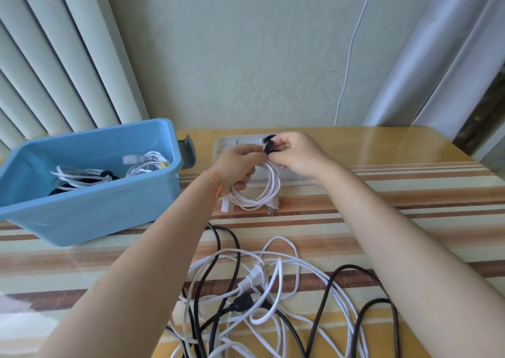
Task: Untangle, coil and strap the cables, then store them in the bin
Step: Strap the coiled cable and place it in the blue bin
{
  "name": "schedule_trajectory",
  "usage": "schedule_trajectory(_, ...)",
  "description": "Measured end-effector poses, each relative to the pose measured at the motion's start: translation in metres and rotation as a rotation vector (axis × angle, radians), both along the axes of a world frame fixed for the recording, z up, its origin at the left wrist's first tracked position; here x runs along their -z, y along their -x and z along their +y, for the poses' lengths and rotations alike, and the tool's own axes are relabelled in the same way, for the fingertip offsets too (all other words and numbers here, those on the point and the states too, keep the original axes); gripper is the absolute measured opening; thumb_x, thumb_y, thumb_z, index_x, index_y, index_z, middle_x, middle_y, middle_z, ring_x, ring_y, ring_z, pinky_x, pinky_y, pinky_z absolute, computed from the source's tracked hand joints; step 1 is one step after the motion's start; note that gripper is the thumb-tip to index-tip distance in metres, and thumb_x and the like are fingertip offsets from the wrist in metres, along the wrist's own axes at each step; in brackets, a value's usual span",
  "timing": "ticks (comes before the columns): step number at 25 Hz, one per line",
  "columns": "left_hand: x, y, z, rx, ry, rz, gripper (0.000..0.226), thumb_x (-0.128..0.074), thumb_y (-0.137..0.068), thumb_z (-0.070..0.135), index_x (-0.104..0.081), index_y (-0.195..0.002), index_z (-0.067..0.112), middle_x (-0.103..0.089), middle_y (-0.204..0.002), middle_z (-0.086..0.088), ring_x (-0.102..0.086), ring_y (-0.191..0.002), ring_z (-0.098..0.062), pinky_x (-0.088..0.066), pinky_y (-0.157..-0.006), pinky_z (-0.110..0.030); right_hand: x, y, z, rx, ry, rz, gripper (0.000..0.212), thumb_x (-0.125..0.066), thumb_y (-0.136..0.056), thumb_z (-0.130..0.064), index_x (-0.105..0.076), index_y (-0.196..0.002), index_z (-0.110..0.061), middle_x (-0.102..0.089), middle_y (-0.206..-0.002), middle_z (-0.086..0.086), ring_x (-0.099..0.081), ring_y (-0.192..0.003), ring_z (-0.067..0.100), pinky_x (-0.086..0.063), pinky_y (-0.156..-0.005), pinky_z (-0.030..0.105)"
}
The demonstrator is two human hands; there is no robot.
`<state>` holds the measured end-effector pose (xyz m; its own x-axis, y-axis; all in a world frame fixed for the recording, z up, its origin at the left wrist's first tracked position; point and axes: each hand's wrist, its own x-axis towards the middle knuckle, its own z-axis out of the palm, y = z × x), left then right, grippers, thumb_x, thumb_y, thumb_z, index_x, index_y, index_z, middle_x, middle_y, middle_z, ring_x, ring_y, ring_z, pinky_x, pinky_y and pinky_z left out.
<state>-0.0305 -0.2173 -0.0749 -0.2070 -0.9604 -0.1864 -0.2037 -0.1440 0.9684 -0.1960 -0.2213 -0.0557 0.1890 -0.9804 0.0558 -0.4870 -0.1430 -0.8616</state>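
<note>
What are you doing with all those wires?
A person is tidying cables. The left hand holds a coiled white cable above the table, while the right hand pinches a black strap at the top of the coil to fasten it. Two strapped coils already lie in the blue bin. A tangle of black and white cables still waits on the table.
</note>
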Motion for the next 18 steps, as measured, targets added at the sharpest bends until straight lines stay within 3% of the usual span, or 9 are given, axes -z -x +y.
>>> schedule_trajectory(2,-0.004,-0.001,0.006,0.031,0.018,-0.026,0.012,-0.060,-0.097,0.022,-0.070,-0.103,0.018,-0.032,-0.051,0.006,-0.024,-0.041,-0.010,-0.020,-0.039,-0.020,-0.004,0.004,0.004,-0.012,-0.044,-0.170,0.017,-0.063,-0.089,0.000,-0.067,-0.099,-0.014,-0.068,-0.081,0.003,-0.059,-0.065,0.009,-0.050,-0.062,0.021)
schedule_trajectory(4,-0.005,-0.003,0.008,-0.051,0.044,-0.025,0.011,-0.063,-0.095,0.019,-0.071,-0.100,0.013,-0.033,-0.052,0.005,-0.025,-0.040,-0.010,-0.021,-0.040,-0.020,-0.004,0.009,0.006,0.014,-0.064,-0.221,0.015,-0.064,-0.091,-0.004,-0.064,-0.105,-0.010,-0.068,-0.082,0.002,-0.058,-0.064,0.009,-0.048,-0.060,0.022)
schedule_trajectory(9,-0.003,-0.008,0.010,-0.182,0.070,-0.027,0.009,-0.065,-0.092,0.012,-0.070,-0.085,0.012,-0.034,-0.053,0.000,-0.026,-0.043,-0.014,-0.023,-0.040,-0.021,-0.006,0.017,0.011,-0.011,-0.102,0.126,0.009,-0.070,-0.090,-0.020,-0.070,-0.098,-0.016,-0.070,-0.089,-0.004,-0.062,-0.086,0.009,-0.048,-0.076,0.024)
schedule_trajectory(11,-0.001,-0.009,0.010,-0.167,0.068,-0.070,0.011,-0.063,-0.092,0.012,-0.069,-0.083,0.011,-0.031,-0.054,-0.001,-0.025,-0.044,-0.015,-0.024,-0.041,-0.021,-0.005,0.018,0.012,-0.017,-0.131,0.165,0.010,-0.071,-0.090,-0.024,-0.068,-0.094,-0.016,-0.066,-0.086,-0.003,-0.061,-0.081,0.010,-0.047,-0.077,0.027)
schedule_trajectory(14,0.001,-0.008,0.009,-0.168,0.048,-0.090,0.010,-0.064,-0.092,0.015,-0.070,-0.086,0.008,-0.031,-0.054,0.000,-0.025,-0.045,-0.016,-0.025,-0.040,-0.020,-0.003,0.016,0.015,-0.045,-0.199,0.005,0.008,-0.062,-0.096,-0.017,-0.059,-0.090,-0.013,-0.050,-0.064,-0.001,-0.048,-0.055,0.012,-0.048,-0.063,0.031)
schedule_trajectory(18,0.006,-0.010,0.005,-0.267,0.013,-0.048,0.011,-0.066,-0.092,0.019,-0.072,-0.096,0.010,-0.036,-0.055,0.000,-0.030,-0.040,-0.013,-0.029,-0.039,-0.020,-0.004,0.010,0.014,0.089,-0.221,-0.142,0.007,-0.055,-0.097,-0.012,-0.061,-0.094,-0.013,-0.033,-0.058,-0.003,-0.026,-0.044,0.011,-0.028,-0.044,0.024)
